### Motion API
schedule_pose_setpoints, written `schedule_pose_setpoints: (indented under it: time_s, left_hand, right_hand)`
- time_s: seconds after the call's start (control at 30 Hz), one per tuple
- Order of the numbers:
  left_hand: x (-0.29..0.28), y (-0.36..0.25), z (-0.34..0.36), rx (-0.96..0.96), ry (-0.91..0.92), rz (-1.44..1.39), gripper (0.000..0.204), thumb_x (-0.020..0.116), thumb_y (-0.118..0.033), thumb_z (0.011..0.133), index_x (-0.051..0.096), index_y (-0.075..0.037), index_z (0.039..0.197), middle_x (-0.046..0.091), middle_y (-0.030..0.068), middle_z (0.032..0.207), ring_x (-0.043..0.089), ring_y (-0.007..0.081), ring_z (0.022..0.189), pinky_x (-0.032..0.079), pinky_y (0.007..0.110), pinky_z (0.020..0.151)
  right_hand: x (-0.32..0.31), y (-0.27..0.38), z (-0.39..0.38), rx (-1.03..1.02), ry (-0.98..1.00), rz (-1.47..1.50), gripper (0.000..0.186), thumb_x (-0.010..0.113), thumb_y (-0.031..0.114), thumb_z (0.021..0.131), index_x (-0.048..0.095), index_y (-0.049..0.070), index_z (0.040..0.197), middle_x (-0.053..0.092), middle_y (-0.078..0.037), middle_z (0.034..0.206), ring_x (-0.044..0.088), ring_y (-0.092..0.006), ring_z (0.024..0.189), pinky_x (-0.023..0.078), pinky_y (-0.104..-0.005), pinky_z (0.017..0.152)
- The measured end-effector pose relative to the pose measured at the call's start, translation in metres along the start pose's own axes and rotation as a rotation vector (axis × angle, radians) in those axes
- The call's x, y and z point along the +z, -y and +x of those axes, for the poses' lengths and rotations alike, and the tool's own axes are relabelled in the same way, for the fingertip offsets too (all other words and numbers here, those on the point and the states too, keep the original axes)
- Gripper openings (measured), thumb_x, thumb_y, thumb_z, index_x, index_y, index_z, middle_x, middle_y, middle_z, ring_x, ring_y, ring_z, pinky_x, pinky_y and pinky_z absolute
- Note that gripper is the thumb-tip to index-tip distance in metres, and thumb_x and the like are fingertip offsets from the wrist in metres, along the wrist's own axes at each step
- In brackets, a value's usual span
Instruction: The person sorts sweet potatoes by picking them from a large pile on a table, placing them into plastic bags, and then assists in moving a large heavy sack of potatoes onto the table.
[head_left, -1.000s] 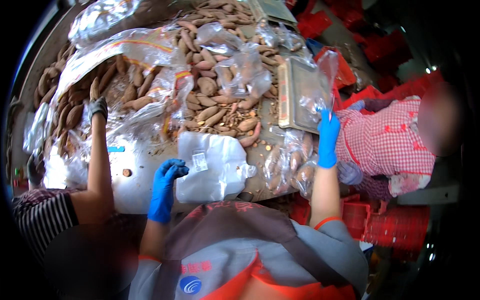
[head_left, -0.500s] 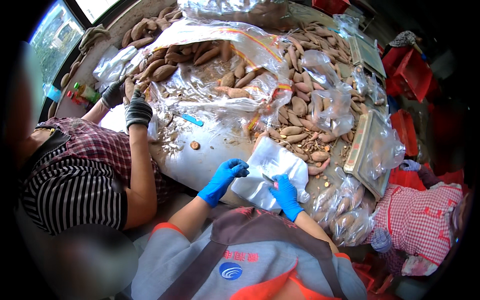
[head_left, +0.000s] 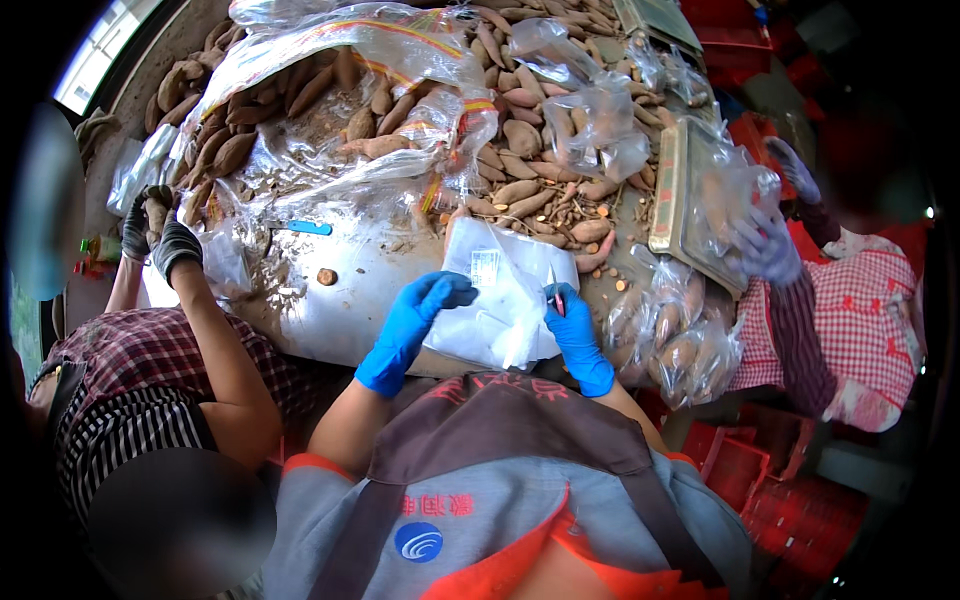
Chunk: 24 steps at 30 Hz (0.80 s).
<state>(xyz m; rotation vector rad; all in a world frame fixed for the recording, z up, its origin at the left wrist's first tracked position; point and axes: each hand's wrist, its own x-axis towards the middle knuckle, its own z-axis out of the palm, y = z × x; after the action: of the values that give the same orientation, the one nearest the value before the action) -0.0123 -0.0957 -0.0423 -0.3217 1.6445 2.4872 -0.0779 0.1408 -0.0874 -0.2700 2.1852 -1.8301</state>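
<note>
My left hand (head_left: 415, 325), in a blue glove with darkened fingertips, hovers over the left part of a stack of white plastic bags (head_left: 490, 335). Its fingers are loosely bent and nothing shows in them. At the right side of the same stack, my right hand (head_left: 577, 338), also blue-gloved, is closed around a small knife (head_left: 552, 282); the narrow blade points away from me and a bit of reddish handle shows. The top bag carries a printed label (head_left: 485, 268). Beyond the bags lie loose sweet potatoes (head_left: 520, 195).
A blue-handled peeler or knife (head_left: 305, 227) and a cut sweet potato piece (head_left: 327, 277) lie on the metal table (head_left: 300, 320). Bagged sweet potatoes (head_left: 690, 350) sit right, near a scale (head_left: 675, 210). Co-workers stand both sides; the left one's gloved hands (head_left: 165, 235) hold a sweet potato.
The view has shifted, so the table sits further left and higher. My right hand now shows the knife blade upright. The right co-worker's gloved hand has reached a clear bag by the scale.
</note>
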Motion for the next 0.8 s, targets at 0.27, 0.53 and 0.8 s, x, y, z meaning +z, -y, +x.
schedule_pose_setpoints:
  time_s: [0.27,0.53,0.8]
  left_hand:
    - [0.045,0.029,0.032,-0.03,0.07,0.406,0.021,0.058,-0.017,0.081,0.058,0.003,0.085,0.061,0.0081,0.074,0.057,0.015,0.063,0.047,0.027,0.06]
    - [-0.008,0.044,0.044,0.185,-0.281,0.787,0.016,0.058,-0.008,0.079,0.054,0.002,0.091,0.06,0.008,0.086,0.056,0.0151,0.076,0.044,0.025,0.07]
    - [0.038,0.034,0.02,-0.021,0.168,0.921,0.022,0.062,-0.018,0.078,0.061,0.001,0.088,0.063,0.0074,0.079,0.058,0.0148,0.073,0.044,0.027,0.072]
  right_hand:
    - [-0.005,-0.006,-0.001,-0.161,-0.083,-0.134,0.015,0.057,0.0,0.073,0.049,0.007,0.083,0.039,0.001,0.067,0.037,-0.007,0.06,0.036,-0.0227,0.054]
    - [-0.019,0.0,-0.003,-0.041,-0.124,0.223,0.018,0.054,-0.007,0.071,0.049,0.005,0.083,0.043,0.003,0.076,0.039,-0.0057,0.067,0.038,-0.0189,0.063]
    - [0.02,0.003,0.004,-0.234,0.047,-0.026,0.012,0.057,-0.001,0.071,0.051,0.004,0.08,0.041,-0.001,0.072,0.04,-0.0097,0.063,0.037,-0.0232,0.059]
